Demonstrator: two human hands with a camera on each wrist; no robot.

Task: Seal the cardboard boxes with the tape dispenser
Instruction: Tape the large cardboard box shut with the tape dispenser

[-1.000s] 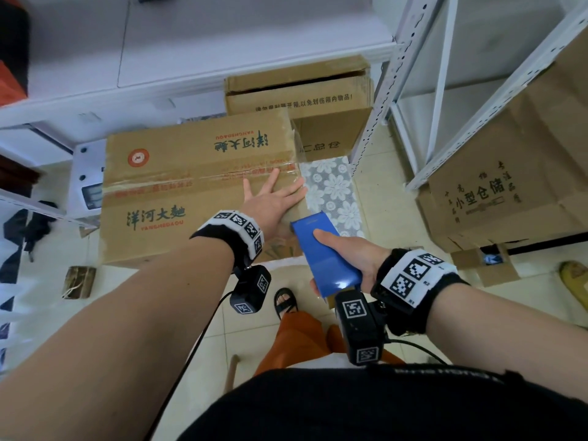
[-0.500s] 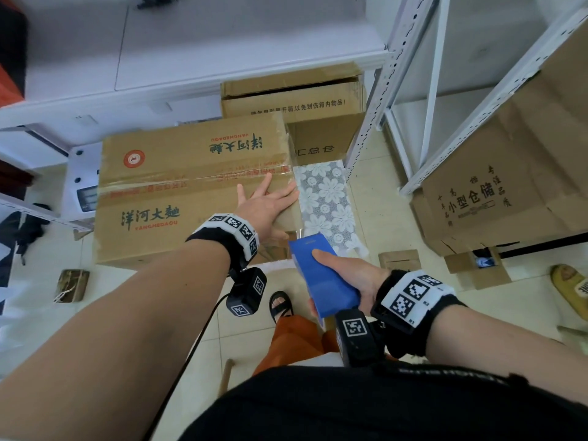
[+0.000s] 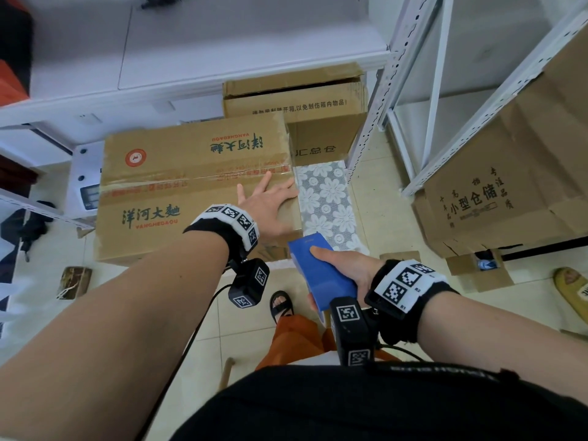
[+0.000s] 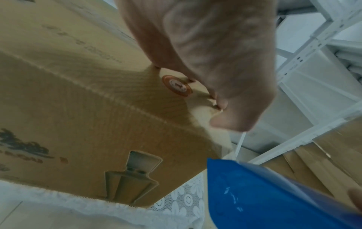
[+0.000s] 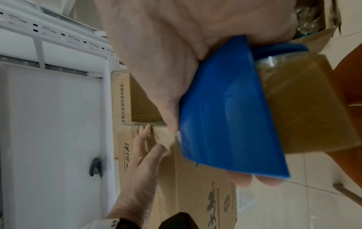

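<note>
White metal shelving point(image 3: 375, 100) framed the corner, and under its lowest board the floor tiles point(image 3: 375, 218) carried the boxes. Biggest of them was the printed cardboard box point(image 3: 178, 198), lying flat on a patch of flowered lace cloth point(image 3: 327, 198), its two top flaps meeting in a seam that ran from the left edge to the right edge, with a glossy band of tape showing along it. Behind it, pushed against the shelf upright, sat an open carton point(image 3: 296, 97) whose flaps were not yet shut, and off to the right another large creased box point(image 3: 496, 192) leaned under the second rack; those, I judged, were waiting their turn. The person's left hand point(image 3: 270, 202) lay spread and flat on the near right corner of the printed box, fingers straight, reaching to the seam, most likely to pin the flaps level and steady the box while tape was laid or smoothed at that end. The right hand point(image 3: 345, 268) was wrapped around the blue tape dispenser point(image 3: 321, 275), thumb on top and fingertips point(image 5: 243, 181) under it, holding it just off the box's near right corner, apart from the cardboard. A brownish roll of tape point(image 5: 305, 105) sat in its rear, so it looked ready to run.
</note>
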